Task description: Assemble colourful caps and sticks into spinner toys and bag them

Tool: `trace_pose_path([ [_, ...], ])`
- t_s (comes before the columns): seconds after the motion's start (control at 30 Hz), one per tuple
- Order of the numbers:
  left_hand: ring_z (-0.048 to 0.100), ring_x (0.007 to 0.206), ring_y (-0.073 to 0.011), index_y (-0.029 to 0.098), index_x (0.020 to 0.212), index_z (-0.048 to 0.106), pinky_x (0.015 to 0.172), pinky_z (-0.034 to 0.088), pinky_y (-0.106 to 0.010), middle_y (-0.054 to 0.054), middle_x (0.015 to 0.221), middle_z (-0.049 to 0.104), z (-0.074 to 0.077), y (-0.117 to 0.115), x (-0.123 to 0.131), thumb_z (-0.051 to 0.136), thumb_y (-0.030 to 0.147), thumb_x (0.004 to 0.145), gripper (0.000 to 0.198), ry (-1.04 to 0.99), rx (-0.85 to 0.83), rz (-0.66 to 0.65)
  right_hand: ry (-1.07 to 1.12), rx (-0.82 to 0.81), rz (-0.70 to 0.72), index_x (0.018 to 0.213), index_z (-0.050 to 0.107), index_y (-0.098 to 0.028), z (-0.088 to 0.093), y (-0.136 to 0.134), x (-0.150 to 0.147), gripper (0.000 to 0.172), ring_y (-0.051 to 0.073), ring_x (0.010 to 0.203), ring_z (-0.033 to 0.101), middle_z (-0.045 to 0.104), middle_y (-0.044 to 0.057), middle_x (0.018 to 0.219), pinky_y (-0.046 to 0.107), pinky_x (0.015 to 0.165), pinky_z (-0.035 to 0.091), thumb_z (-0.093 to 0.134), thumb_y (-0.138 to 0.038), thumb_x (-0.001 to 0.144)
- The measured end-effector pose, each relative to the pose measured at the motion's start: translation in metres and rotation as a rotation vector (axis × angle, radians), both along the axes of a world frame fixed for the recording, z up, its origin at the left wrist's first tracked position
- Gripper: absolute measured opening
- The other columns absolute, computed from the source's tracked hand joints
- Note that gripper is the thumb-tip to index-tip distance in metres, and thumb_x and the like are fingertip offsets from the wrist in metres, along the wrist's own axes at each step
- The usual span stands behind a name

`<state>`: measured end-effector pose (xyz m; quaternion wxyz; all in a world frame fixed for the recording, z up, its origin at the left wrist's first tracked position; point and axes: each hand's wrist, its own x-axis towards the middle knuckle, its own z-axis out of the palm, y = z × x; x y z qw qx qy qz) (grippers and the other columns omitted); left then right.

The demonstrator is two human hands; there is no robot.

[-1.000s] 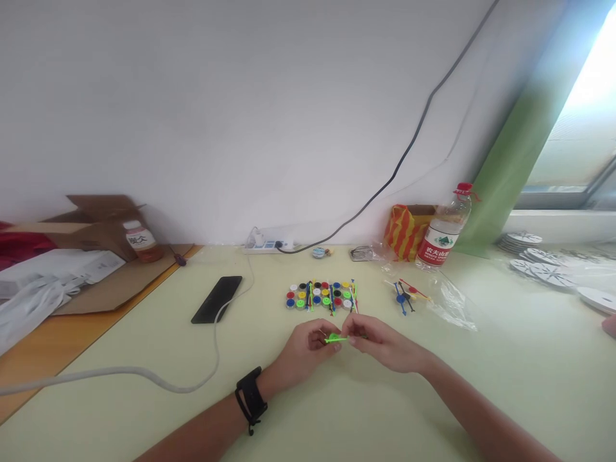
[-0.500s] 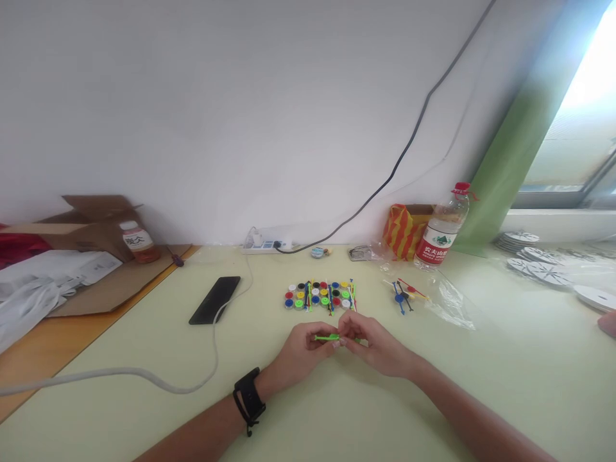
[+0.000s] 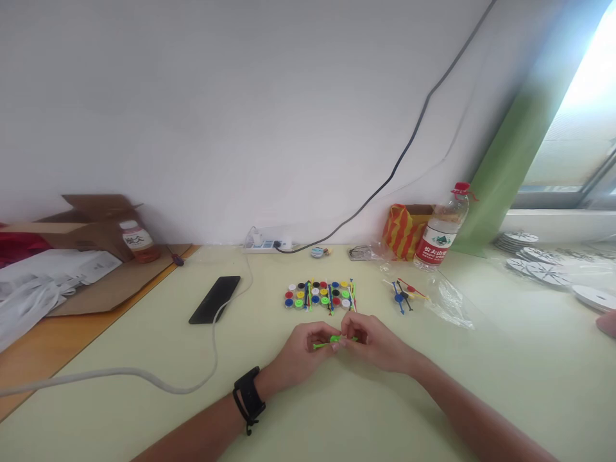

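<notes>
Both hands meet over the table just below the rows of small parts. My left hand (image 3: 304,351), with a black band on its wrist, pinches a green plastic arrow spinner (image 3: 321,346) with a round middle. My right hand (image 3: 375,343) grips the same spinner from the other side, its fingertips touching those of the left. Fingers cover part of the spinner. Beyond the hands lie rows of round coloured discs (image 3: 315,299) in blue, green, yellow, red, black and white, with thin coloured arrows between them. Several loose arrow spinners (image 3: 399,298) lie crossed to the right.
A black phone (image 3: 215,299) lies left, crossed by a white cable (image 3: 158,384). A power strip (image 3: 267,246) sits against the wall. At back right stand a water bottle (image 3: 439,234) and a striped bag (image 3: 403,230). White discs (image 3: 548,274) and part of another person's hand (image 3: 607,325) are far right.
The green arrow spinner has tilted between my fingers: its left end sits lower and more of its round middle shows. My hands have barely shifted.
</notes>
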<state>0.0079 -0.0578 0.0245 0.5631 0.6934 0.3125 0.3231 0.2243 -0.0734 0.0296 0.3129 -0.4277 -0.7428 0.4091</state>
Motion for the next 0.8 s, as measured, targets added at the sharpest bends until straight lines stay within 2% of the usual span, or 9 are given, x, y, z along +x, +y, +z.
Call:
trace_pose_path([
  [0.27, 0.063, 0.079, -0.0170, 0.014, 0.093, 0.073, 0.075, 0.050, -0.030, -0.007, 0.088, 0.072, -0.004, -0.001, -0.001, 0.075, 0.037, 0.086, 0.025, -0.004, -0.039, 0.002, 0.034, -0.033, 0.097, 0.089, 0.054, -0.021, 0.007, -0.003, 0.003, 0.013, 0.013, 0.070, 0.047, 0.057, -0.001, 0.081, 0.024, 0.060, 0.036, 0.058, -0.032, 0.094],
  [0.47, 0.060, 0.075, -0.0156, 0.014, 0.087, 0.073, 0.073, 0.049, -0.029, -0.005, 0.081, 0.070, -0.005, -0.001, -0.003, 0.077, 0.034, 0.084, 0.020, -0.013, -0.043, 0.026, 0.050, -0.052, 0.105, 0.090, 0.056, -0.021, 0.010, -0.003, 0.003, 0.023, 0.014, 0.070, 0.047, 0.057, 0.000, 0.080, 0.025, 0.060, 0.037, 0.061, -0.044, 0.093],
  [0.57, 0.060, 0.075, -0.0156, 0.014, 0.086, 0.072, 0.072, 0.050, -0.028, -0.005, 0.080, 0.069, -0.002, -0.002, -0.003, 0.078, 0.033, 0.082, 0.020, -0.043, -0.029, 0.037, 0.057, -0.040, 0.084, 0.091, 0.058, -0.021, 0.010, -0.002, 0.004, 0.026, 0.013, 0.068, 0.046, 0.054, -0.001, 0.077, 0.025, 0.060, 0.037, 0.062, -0.047, 0.093],
  [0.67, 0.063, 0.082, -0.0174, 0.015, 0.093, 0.072, 0.077, 0.052, -0.030, -0.007, 0.088, 0.070, 0.003, -0.003, -0.003, 0.078, 0.035, 0.084, 0.023, -0.109, -0.070, -0.013, 0.078, 0.008, 0.041, 0.092, 0.059, -0.021, 0.009, 0.000, 0.005, 0.025, 0.013, 0.068, 0.045, 0.055, -0.001, 0.079, 0.026, 0.061, 0.038, 0.062, -0.046, 0.094],
  [0.8, 0.065, 0.087, -0.0187, 0.016, 0.099, 0.072, 0.083, 0.054, -0.032, -0.008, 0.095, 0.071, 0.005, 0.000, -0.002, 0.076, 0.039, 0.086, 0.027, -0.146, -0.116, -0.026, 0.118, 0.070, -0.042, 0.104, 0.060, -0.022, 0.004, 0.004, 0.005, 0.025, 0.014, 0.070, 0.049, 0.055, -0.001, 0.081, 0.028, 0.064, 0.043, 0.062, -0.045, 0.094],
])
